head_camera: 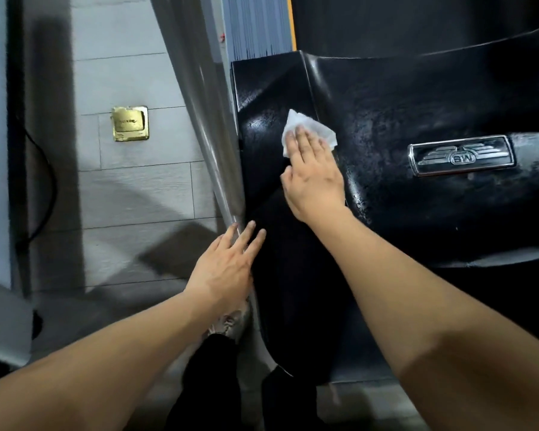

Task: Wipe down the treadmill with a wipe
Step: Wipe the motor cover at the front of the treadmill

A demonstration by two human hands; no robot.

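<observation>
I see two bare hands and one wipe over the black treadmill cover (386, 98), which I take as my landmark. My right hand (313, 178) lies flat on the cover's left part, fingers straight and close together, pressing the single white wipe (305, 124) against the glossy plastic; the wipe sticks out beyond the fingertips, crumpled, touching the cover. My left hand (227, 269) is spread wide and holds nothing, its fingertips resting at the cover's left edge where it meets the one grey upright post (206, 98) that runs diagonally beside the cover. One chrome badge (462, 155) with wings and letters sits on the cover, to the right of the wipe and well apart from it. Left of the cover, on the grey tiled floor (131, 188), there is one brass floor socket (129, 123). One dark cable (49, 181) curves farther left of the cover.
</observation>
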